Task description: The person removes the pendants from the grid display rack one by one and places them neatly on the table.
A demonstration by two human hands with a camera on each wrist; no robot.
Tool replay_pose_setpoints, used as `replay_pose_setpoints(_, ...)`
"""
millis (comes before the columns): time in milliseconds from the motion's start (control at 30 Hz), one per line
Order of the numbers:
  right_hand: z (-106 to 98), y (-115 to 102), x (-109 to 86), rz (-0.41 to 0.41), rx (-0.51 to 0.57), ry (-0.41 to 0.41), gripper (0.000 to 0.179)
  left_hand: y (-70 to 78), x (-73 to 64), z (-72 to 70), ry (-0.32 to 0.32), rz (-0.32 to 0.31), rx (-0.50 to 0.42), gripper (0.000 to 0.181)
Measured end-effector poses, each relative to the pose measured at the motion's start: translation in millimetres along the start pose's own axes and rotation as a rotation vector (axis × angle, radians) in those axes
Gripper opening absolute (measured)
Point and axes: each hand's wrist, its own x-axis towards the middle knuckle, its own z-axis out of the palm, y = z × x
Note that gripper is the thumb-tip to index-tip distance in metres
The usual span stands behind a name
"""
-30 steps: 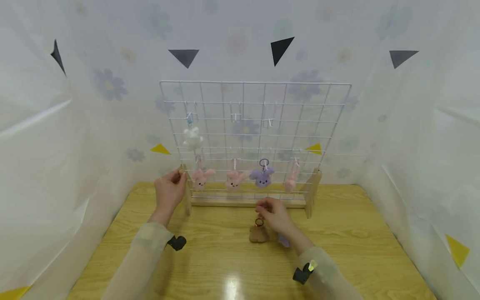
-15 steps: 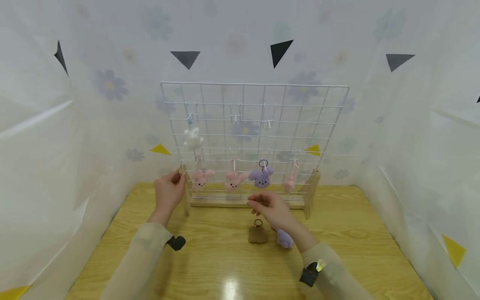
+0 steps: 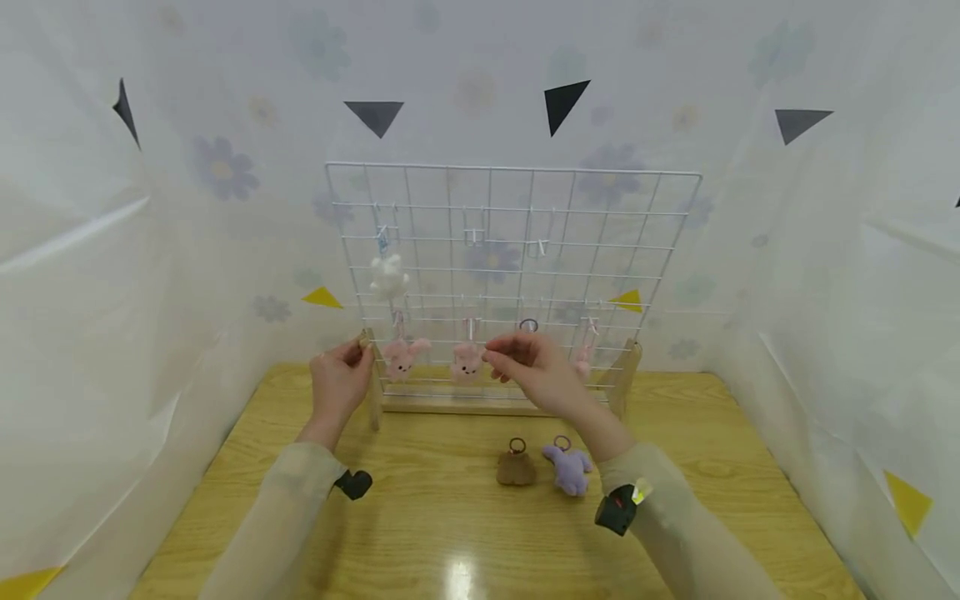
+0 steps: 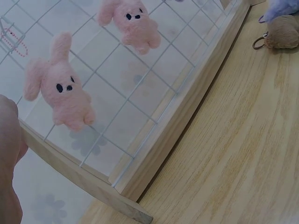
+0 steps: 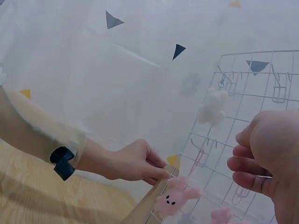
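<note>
My left hand (image 3: 339, 383) pinches the top of the left wooden post (image 3: 374, 402) of a stand with a white wire grid (image 3: 512, 172). My right hand (image 3: 543, 377) is raised before the grid, fingers loosely bent, holding nothing visible. Its fingertips are close to the middle pink bunny keychain (image 3: 466, 363), whose ear is hidden by them in the head view; contact cannot be made out. It also covers most of a purple keychain, leaving the ring (image 3: 528, 325) visible. Another pink bunny keychain (image 4: 67, 95) hangs beside my left hand, and a pink plush keychain (image 3: 583, 360) hangs at right.
A white fluffy keychain (image 3: 389, 277) hangs on the upper left hook. Bare hooks (image 3: 474, 237) are beside it. On the wooden table (image 3: 420, 517) lie a brown plush keychain (image 3: 516, 468) and a purple plush keychain (image 3: 570, 471).
My right hand has risen from above the brown keychain to the hanging bunnies, uncovering the purple keychain on the table. My left hand stays on the post.
</note>
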Motion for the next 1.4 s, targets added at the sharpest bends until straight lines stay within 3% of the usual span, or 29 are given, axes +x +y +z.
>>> replay_pose_setpoints(300, 5, -14, 28.2, -0.079, -0.007, 0.055, 0.013, -0.3, 0.8, -0.4, -0.002, -0.010, -0.013, 0.023)
replay_pose_setpoints(600, 9, -22, 50.1, -0.169, 0.016, 0.116, 0.015, -2.4, 0.8, 1.0, 0.004, 0.036, -0.010, 0.023)
replay_pose_setpoints(1400, 33, -32, 90.9, -0.151, -0.011, 0.120, 0.018, -4.3, 0.6, 1.8, -0.007, 0.026, -0.010, 0.025)
